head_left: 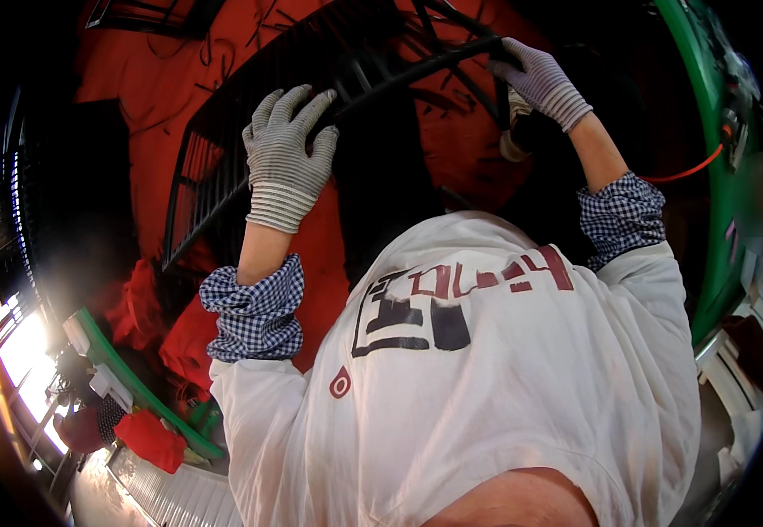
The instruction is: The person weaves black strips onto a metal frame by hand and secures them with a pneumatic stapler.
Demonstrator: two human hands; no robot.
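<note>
A long black rack with thin parallel bars (195, 195) stretches in front of me, from the left up to the right. My left hand (290, 149), in a grey striped glove, rests with spread fingers at the near edge of the rack. Its fingertips reach over the dark bars, and no grip shows. At the rack's right end, my right hand (539, 81) wears the same kind of glove. Its fingers curl around the corner of the black frame; the fingertips are partly hidden behind it.
Red cloth (157, 97) with dark strips scattered on it lies beneath the rack. A green curved rim (706, 290) bounds the right side, with an orange hose (687, 174) beside it. Another green rim (148, 395) is at lower left, near a red cloth bundle (150, 442).
</note>
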